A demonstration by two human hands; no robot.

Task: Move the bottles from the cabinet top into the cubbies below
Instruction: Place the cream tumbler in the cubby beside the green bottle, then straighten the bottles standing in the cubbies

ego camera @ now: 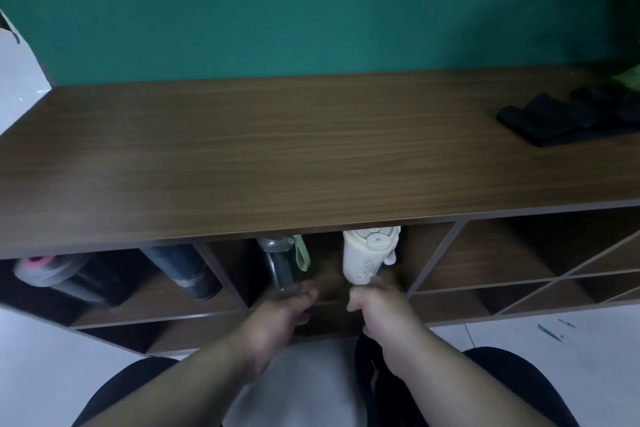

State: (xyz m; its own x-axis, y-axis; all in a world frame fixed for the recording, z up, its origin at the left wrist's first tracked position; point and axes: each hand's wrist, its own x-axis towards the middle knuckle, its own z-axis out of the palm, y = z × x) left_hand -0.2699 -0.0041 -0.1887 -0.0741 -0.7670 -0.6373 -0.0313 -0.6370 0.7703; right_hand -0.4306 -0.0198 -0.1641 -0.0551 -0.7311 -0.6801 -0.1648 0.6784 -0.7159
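Note:
In the middle cubby (pixel 420 263) under the wooden cabinet top (pixel 277 156), two bottles stand side by side. A clear dark bottle (pixel 278 262) with a grey lid and a green strap is on the left. A cream bottle (pixel 363 253) is on the right. My left hand (pixel 280 317) reaches up to the clear bottle's base, with its fingers around it. My right hand (pixel 379 308) is curled around the base of the cream bottle. Both hands are blurred. The cabinet top carries no bottles.
The left cubby holds a black bottle with a grey and pink lid (pixel 52 276) and a dark blue bottle (pixel 185 269). A black folded item (pixel 568 118) lies at the top's right end. Diagonal-divided cubbies (pixel 540 274) are on the right. White floor lies below.

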